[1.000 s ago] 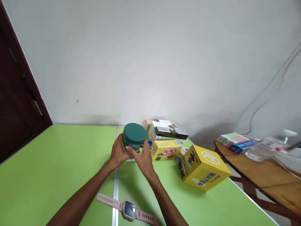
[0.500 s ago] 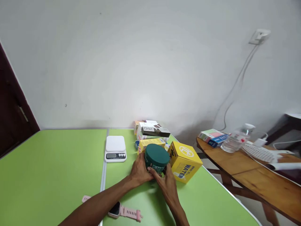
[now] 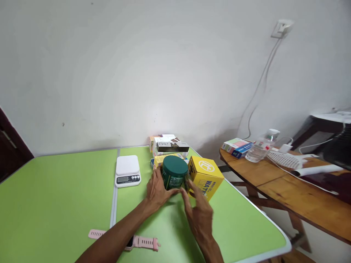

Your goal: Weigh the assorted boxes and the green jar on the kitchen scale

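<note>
A dark green round jar (image 3: 174,174) with a green lid stands on the green table (image 3: 55,193), right beside a yellow carton (image 3: 206,175) marked WATER. My left hand (image 3: 156,190) curls round the jar's left side and holds it. Just in front of the jar and a little off it, my right hand (image 3: 199,212) has its fingers loose and apart and holds nothing. A white kitchen scale (image 3: 127,171) sits to the left of the jar with nothing on it.
A smaller yellow box (image 3: 158,160) and stacked white and black boxes (image 3: 170,145) lie behind the jar by the wall. A pink smartwatch (image 3: 144,241) lies near my left forearm. On the right, a wooden table (image 3: 276,180) carries a water bottle (image 3: 260,150), small boxes and cables.
Both hands carried the jar from the scale rightwards and set it down beside the yellow carton. My right hand has now come off it and drawn back; the view swung right.
</note>
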Motion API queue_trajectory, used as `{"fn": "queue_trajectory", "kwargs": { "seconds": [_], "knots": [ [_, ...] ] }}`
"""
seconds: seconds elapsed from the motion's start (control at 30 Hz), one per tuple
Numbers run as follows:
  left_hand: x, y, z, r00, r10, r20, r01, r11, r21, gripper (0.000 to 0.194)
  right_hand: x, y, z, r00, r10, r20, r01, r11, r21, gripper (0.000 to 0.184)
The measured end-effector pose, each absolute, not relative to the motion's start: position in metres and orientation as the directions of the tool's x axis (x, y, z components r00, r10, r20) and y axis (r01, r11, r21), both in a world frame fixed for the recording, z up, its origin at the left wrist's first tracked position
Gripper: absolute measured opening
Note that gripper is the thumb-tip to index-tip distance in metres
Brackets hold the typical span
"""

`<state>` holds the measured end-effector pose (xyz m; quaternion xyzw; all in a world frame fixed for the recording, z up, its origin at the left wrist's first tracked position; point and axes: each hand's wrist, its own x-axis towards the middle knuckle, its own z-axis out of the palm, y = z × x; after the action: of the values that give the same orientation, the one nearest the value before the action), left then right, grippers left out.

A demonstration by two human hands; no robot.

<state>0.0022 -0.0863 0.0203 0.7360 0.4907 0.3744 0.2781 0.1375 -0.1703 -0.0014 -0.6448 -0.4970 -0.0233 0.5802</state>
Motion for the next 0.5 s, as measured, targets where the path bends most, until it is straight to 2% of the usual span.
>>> {"fn": "queue_trajectory", "kwargs": {
  "seconds": [0.07, 0.13, 0.17, 0.23, 0.33, 0.43, 0.5],
  "knots": [
    [-0.002, -0.102, 0.023, 0.219, 0.912, 0.347, 0.491, -0.41, 0.768, 0.101, 0.161, -0.185, 0.012, 0.634, 0.482, 0.605, 0.644, 0.104, -0.758, 0.05],
    [-0.005, -0.121, 0.025, 0.265, 0.866, 0.425, 0.451, -0.501, 0.738, 0.09, 0.194, -0.186, 0.024, 0.79, 0.326, 0.52, 0.529, 0.067, -0.846, 0.057],
    [-0.004, -0.131, 0.024, 0.32, 0.837, 0.444, 0.418, -0.545, 0.727, 0.083, 0.212, -0.181, 0.027, 0.839, 0.303, 0.451, 0.441, 0.104, -0.891, 0.063],
    [0.002, -0.15, 0.021, 0.447, 0.791, 0.418, 0.341, -0.582, 0.738, 0.077, 0.244, -0.16, 0.029, 0.862, 0.395, 0.319, 0.251, 0.215, -0.944, 0.076],
    [0.021, -0.165, 0.015, 0.59, 0.774, 0.228, 0.3, -0.472, 0.829, 0.092, 0.268, -0.123, 0.026, 0.761, 0.62, 0.191, 0.026, 0.266, -0.964, 0.09],
    [0.041, -0.161, 0.014, 0.646, 0.763, 0.037, 0.337, -0.327, 0.883, 0.112, 0.266, -0.103, 0.027, 0.661, 0.74, 0.124, -0.091, 0.243, -0.966, 0.097],
    [0.052, -0.156, 0.017, 0.66, 0.751, -0.009, 0.34, -0.289, 0.895, 0.118, 0.26, -0.102, 0.03, 0.617, 0.779, 0.114, -0.099, 0.22, -0.97, 0.098]
  ]
}}
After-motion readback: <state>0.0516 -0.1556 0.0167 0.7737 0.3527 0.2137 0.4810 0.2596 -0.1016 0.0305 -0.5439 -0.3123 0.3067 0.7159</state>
